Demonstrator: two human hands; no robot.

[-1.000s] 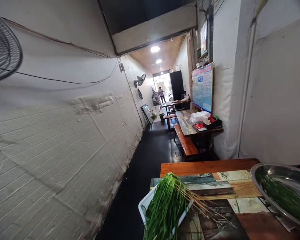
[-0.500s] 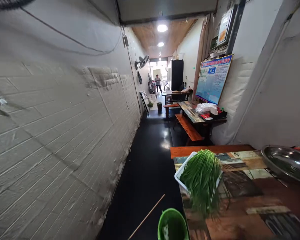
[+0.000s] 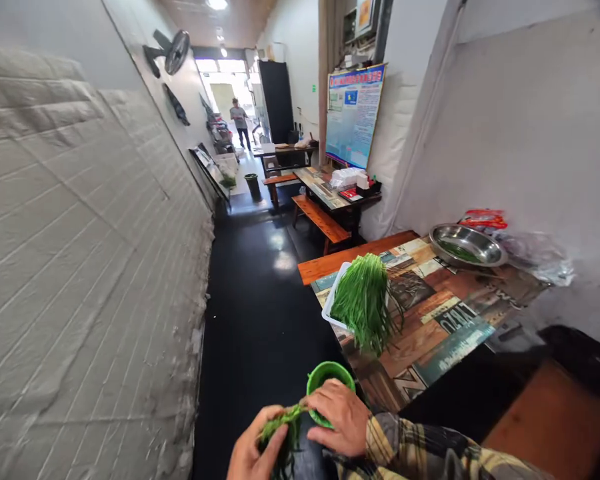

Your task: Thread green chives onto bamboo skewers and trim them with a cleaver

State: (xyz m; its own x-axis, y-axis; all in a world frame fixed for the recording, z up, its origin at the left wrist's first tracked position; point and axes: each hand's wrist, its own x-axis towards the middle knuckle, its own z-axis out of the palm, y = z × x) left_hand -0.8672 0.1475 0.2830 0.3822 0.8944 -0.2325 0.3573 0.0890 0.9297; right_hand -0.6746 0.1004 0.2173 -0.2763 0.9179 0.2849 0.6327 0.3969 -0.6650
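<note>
Low in the head view, my left hand (image 3: 255, 447) is closed around a small bunch of green chives (image 3: 291, 420), whose leaves hang down below it. My right hand (image 3: 341, 415), in a plaid sleeve, comes in from the right with its fingertips pinched on the bunch's end. Just behind and partly under that hand stands a green bucket (image 3: 330, 369), its inside mostly hidden. Beyond it, a large heap of chives (image 3: 363, 293) lies in a white tray (image 3: 330, 303) at the table's left corner, the leaves drooping over the tray's near side.
A patchwork-patterned table (image 3: 430, 320) stands to the right, carrying a steel basin (image 3: 467, 247) with some greens in it and a plastic bag (image 3: 537, 253). A wooden bench (image 3: 323, 220) and another table stand farther back. A white brick-patterned wall (image 3: 80, 267) runs along the left; a person (image 3: 240, 123) stands far off.
Both my hands have come into view, holding chives. The view has turned right and downward, bringing more of the table and the whole basin into sight. The distant person's pose differs.
</note>
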